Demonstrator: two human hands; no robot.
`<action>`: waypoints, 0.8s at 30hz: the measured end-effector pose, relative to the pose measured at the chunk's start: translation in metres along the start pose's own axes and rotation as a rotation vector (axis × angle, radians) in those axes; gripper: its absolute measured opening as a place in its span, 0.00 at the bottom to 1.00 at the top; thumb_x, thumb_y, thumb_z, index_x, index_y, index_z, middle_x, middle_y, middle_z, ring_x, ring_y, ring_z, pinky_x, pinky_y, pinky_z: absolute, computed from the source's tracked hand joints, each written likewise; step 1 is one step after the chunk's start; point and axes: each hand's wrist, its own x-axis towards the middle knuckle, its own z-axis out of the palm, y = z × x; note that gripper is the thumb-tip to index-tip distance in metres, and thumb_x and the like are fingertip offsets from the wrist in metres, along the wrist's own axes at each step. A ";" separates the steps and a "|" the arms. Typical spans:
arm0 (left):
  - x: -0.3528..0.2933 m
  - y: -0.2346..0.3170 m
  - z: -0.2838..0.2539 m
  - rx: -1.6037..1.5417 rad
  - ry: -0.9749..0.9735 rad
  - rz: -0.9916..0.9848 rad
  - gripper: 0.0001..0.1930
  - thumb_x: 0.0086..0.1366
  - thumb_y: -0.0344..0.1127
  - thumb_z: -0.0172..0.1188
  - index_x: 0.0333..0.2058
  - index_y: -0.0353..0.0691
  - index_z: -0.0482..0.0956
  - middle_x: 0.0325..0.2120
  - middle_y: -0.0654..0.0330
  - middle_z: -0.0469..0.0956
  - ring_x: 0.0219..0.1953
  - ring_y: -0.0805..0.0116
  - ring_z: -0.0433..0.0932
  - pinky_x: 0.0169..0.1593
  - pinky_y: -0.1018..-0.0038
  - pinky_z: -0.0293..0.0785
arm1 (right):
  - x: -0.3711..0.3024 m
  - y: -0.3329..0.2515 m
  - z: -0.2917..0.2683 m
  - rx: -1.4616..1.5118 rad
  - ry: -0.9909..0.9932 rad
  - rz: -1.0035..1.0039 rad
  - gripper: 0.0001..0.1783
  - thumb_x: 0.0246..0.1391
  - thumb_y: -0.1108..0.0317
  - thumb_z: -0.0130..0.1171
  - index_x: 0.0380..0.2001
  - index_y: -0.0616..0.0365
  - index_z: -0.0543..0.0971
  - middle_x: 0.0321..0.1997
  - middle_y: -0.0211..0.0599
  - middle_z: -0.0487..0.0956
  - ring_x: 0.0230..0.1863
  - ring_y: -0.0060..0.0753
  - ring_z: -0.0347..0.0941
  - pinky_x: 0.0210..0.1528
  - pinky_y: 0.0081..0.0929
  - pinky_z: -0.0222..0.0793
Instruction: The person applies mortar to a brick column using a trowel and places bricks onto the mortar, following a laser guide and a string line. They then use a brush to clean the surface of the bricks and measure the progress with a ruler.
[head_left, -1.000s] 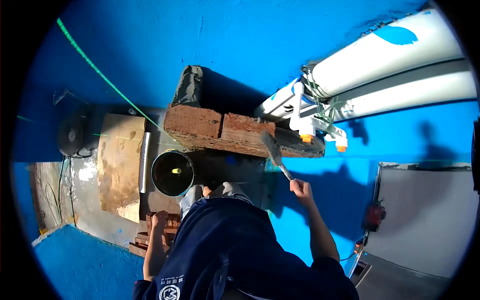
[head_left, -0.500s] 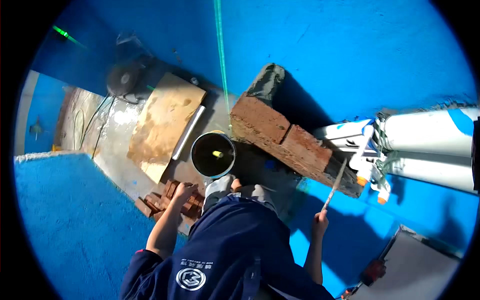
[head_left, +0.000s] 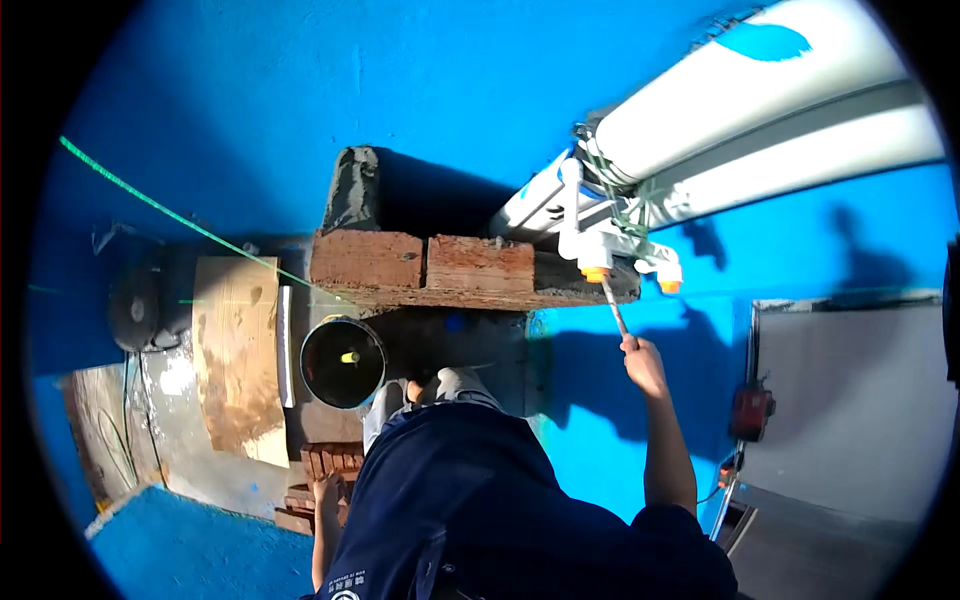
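My right hand (head_left: pixel 645 366) is closed round the end of a slim, mortar-stained trowel-like tool (head_left: pixel 617 308), seen nearly edge-on. Its far end reaches up to the white pipe fittings with orange caps (head_left: pixel 595 272). Low on the left, my left hand (head_left: pixel 326 489) has its fingers curled at a red brick (head_left: pixel 332 460) in a small stack by my leg; the grip is partly hidden. Ahead of me runs a low brick wall (head_left: pixel 480 264), its right end coated in grey mortar. A dark bucket (head_left: pixel 343 380) with a yellow object (head_left: pixel 349 357) inside stands near my feet.
Thick white pipes (head_left: pixel 740 90) run along the blue wall at right. A stained plywood board (head_left: pixel 237 350) lies on the floor at left, near a round dark fan-like device (head_left: pixel 135 308) and cables. A green laser line crosses the wall. A red device (head_left: pixel 752 412) is at far right.
My view has swung round to the right. The right hand has raised the tool up to the pipe fittings. My left hand stays at the brick stack.
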 end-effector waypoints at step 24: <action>0.023 0.111 -0.002 0.351 -0.170 0.062 0.12 0.58 0.43 0.55 0.22 0.41 0.75 0.15 0.62 0.73 0.14 0.76 0.66 0.16 0.80 0.58 | -0.070 -0.049 0.054 0.703 -0.366 0.269 0.24 0.63 0.47 0.45 0.28 0.57 0.75 0.15 0.24 0.66 0.13 0.20 0.60 0.15 0.24 0.56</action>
